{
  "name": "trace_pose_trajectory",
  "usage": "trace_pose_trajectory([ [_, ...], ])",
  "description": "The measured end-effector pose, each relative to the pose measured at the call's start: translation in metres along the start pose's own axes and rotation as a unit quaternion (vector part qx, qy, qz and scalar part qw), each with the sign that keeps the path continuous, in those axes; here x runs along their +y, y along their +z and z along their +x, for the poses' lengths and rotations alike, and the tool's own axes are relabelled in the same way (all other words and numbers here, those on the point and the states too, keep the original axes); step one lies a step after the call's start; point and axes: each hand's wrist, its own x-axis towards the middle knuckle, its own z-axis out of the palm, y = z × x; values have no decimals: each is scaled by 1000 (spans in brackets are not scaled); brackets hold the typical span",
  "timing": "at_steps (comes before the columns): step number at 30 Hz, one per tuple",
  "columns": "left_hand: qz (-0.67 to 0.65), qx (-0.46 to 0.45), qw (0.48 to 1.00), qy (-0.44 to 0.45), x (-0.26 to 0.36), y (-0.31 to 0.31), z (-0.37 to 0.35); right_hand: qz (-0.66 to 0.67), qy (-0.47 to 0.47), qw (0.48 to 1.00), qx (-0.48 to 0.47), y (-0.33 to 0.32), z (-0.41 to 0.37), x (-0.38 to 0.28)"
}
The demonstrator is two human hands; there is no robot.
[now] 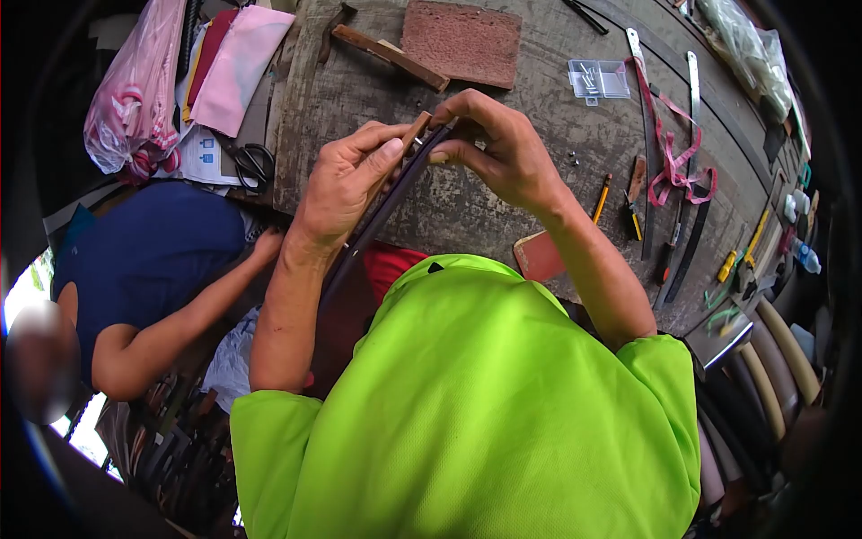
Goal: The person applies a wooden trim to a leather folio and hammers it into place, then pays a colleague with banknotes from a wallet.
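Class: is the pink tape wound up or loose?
Loose: the pink tape trails across the workbench in straggling loops, not a roll.

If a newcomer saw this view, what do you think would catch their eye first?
Most likely the bright green shirt, which fills the lower middle of the view. Just above it, the left hand and right hand hold a dark strip. Next, perhaps, the tangled pink tape on the table to the right.
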Motion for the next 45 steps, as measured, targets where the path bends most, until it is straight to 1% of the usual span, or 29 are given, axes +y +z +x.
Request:
trace_pose_trajectory([
  [2,1,0,1000,9,1,1,0,76,83,994,-5,1,-1,-5],
  [5,11,-6,1000,14,2,1,0,103,116,988,4,2,-2,-9],
  [8,50,-18,999,11,5,4,1,147,72,986,37,4,-4,-10],
  [10,90,-36,995,11,5,6,0,65,19,998,-11,-4,-8,-3],
  [11,108,-29,994,10,6,10,0,23,-8,999,-33,-8,-9,-1],
  [14,177,-24,984,21,6,21,-3,-21,-38,998,-35,-15,-14,-5],
  [17,283,-32,951,116,1,22,-13,-47,-40,997,-46,-16,-14,-12],
  [18,305,-48,947,87,7,23,-24,-33,-38,997,-52,-16,-14,-13],
  [19,383,-44,917,103,6,22,-36,-19,-36,997,-60,-15,-14,-13],
  [20,416,-24,905,85,6,21,-51,-4,-33,997,-69,-13,-12,-14],
  [21,448,-3,891,66,6,20,-66,-17,-65,995,-76,-11,-6,-16],
  [22,436,25,899,38,5,17,-79,-31,-97,991,-82,-7,2,-18],
  [23,457,60,885,67,3,13,-89,-45,-128,987,-88,0,10,-20],
  [25,494,130,851,122,-3,7,-104,-27,-183,975,-120,14,40,-26],
  [26,528,164,816,167,6,8,-105,-18,-211,969,-131,22,59,-23],
  [27,560,201,790,148,13,9,-106,-10,-239,961,-142,27,76,-20],
  [29,589,275,749,125,2,0,-95,-73,-246,952,-164,38,104,-6],
  [30,607,303,723,130,-11,-6,-81,-104,-251,947,-172,43,115,5],
  [32,643,346,670,134,-55,-23,-44,-216,-279,923,-154,48,125,41],
  [33,667,351,639,154,-82,-36,-26,-272,-294,905,-144,49,128,62],
  [34,678,349,628,157,-107,-47,-10,-301,-274,902,-145,50,126,84],
  [35,688,345,619,160,-130,-54,3,-336,-270,893,-131,45,125,92],
  [37,673,310,658,132,-170,-56,18,-405,-255,872,-104,35,117,105],
  [38,661,306,672,133,-187,-57,22,-435,-205,875,-56,32,114,110],
  [40,657,311,673,139,-189,-56,21,-488,-102,866,41,32,106,118],
  [42,650,312,677,144,-177,-58,23,-493,-32,868,46,38,109,124],
  [43,635,310,686,173,-174,-59,27,-495,5,868,47,42,109,125],
  [44,619,308,693,203,-170,-62,34,-499,-25,865,50,48,113,124],
  [45,602,308,698,235,-167,-66,43,-511,-30,857,49,56,119,127],
])
